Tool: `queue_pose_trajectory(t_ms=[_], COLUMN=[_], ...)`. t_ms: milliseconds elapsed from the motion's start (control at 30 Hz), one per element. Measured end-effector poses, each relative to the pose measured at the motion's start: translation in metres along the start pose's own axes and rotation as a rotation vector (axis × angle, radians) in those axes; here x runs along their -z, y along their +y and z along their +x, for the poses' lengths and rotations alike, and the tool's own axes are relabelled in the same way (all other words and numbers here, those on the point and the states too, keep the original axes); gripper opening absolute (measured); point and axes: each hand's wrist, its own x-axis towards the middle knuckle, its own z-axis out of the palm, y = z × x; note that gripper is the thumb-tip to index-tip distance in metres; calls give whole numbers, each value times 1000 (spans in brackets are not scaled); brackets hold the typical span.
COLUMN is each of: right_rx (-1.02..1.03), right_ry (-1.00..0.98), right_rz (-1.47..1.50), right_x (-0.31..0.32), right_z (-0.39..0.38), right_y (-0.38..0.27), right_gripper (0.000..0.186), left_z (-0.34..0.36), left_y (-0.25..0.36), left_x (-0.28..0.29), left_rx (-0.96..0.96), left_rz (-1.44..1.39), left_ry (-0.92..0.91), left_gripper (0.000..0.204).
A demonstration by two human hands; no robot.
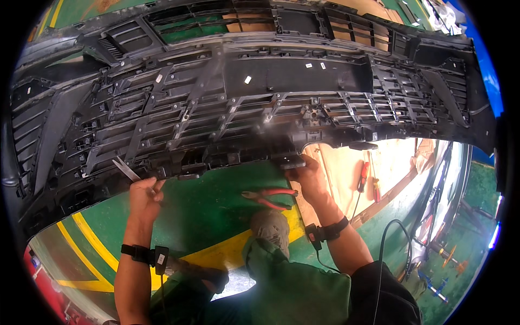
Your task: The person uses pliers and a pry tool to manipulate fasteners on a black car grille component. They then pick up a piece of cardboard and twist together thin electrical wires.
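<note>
A large black plastic car bumper with a grille (206, 116) spans the view, its ribbed, clipped side facing me. My left hand (145, 196) is closed around a flat silver tool with a forked tip (127, 169), which points up and left against the bumper's near edge. I cannot tell its exact kind. At the near edge, right of the middle, my right hand (313, 183) has its fingers curled on the bumper's rim; the fingertips are partly hidden. Red-handled pliers (271, 196) lie with jaws apart below the bumper, one handle end close to my right hand.
Brown cardboard (338, 162) covers part of the green floor (211, 197) on the right. Two red-handled tools, seemingly screwdrivers (363, 177), are on it. Yellow stripes (86, 238) mark the floor. Blue sheeting (487, 81) hangs at the far right. A black cable (382, 244) loops by my right arm.
</note>
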Motion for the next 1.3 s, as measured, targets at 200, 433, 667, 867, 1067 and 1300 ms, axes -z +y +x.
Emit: queue_pose_trajectory(t_ms=[200,433,667,867,1067,1300], right_rx=[150,763,734,831,830,798], right_ry=[234,493,282,168,141,91], right_rz=[181,-1018,-1341,-1296,-1383,-1397], right_x=[6,28,38,51,45,55], right_z=[2,17,18,26,31,38], right_y=[-15,-48,-67,-69,-71,-74], right_gripper=[31,32,49,53,49,51], left_z=[0,5,8,7,4,6], left_y=[0,-5,-7,-5,-3,-13], left_x=[0,4,4,4,-2,-11], left_rx=[-7,19,9,22,46,75], left_rz=[3,4,52,51,7,0], left_ry=[9,-31,-5,-18,0,-76], left_gripper=[16,19,23,24,18,13])
